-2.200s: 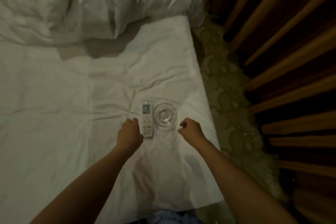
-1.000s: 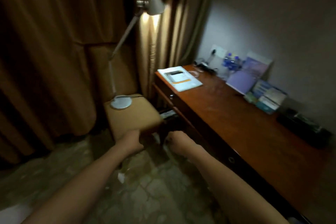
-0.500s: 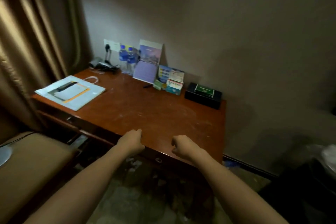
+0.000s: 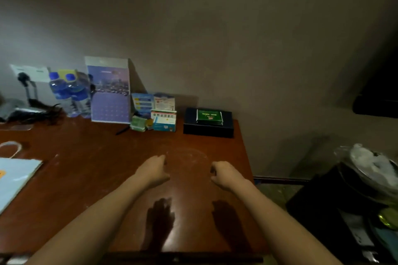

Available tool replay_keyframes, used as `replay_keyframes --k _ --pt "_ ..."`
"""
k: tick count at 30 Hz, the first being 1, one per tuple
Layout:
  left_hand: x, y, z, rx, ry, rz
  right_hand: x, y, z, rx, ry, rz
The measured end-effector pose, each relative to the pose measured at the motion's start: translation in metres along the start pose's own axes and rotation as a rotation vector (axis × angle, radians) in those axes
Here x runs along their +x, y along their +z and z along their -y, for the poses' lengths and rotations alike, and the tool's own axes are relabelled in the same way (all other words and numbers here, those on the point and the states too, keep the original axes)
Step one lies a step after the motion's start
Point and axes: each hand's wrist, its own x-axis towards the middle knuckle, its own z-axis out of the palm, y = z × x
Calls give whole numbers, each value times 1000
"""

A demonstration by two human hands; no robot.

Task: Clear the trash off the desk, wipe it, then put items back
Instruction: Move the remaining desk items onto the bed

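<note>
1. Both hands hover over the near middle of the desk (image 4: 90,170), holding nothing. Left hand (image 4: 153,170) has its fingers loosely curled downward, relaxed, with a dark shadow on the wood below it. Right hand (image 4: 224,173) is curled a bit tighter, knuckles up, also empty; whether either touches the wood I cannot tell.
2. Desk surface is reddish-brown wood with faint pale smears and a ring-shaped mark just beyond the hands.
3. Along the back edge against the wall stand, from left to right: two water bottles (image 4: 71,92) with blue caps, an upright purple calendar card (image 4: 109,90), a cluster of small leaflets and boxes (image 4: 158,112), and a black box (image 4: 208,123) with a green packet (image 4: 209,116) on top.
4. A dark pen (image 4: 122,130) lies just in front of the calendar card.
5. At the far left, a light blue paper bag (image 4: 15,180) lies flat, its white handle loop (image 4: 10,148) beside it on the wood.
6. Dark cables (image 4: 32,112) sit at the back left corner below a wall socket (image 4: 30,73).
7. To the right of the desk, on the floor side, a bin with a clear plastic liner (image 4: 370,168) holds white crumpled material.
</note>
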Motion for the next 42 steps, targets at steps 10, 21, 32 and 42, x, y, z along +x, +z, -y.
replay_keyframes --k 10,21,32,42 --pt "126 -17 -38 -15 113 -18 76 -52 -61 137 237 -76" --pt "265 -39 -86 157 180 -28 210 -86 -91 215 180 -128" --pt "343 16 -125 245 294 158 295 -82 -143 233 230 -200" --pt "356 36 -118 379 383 46 333 -59 -139 470 383 -273"
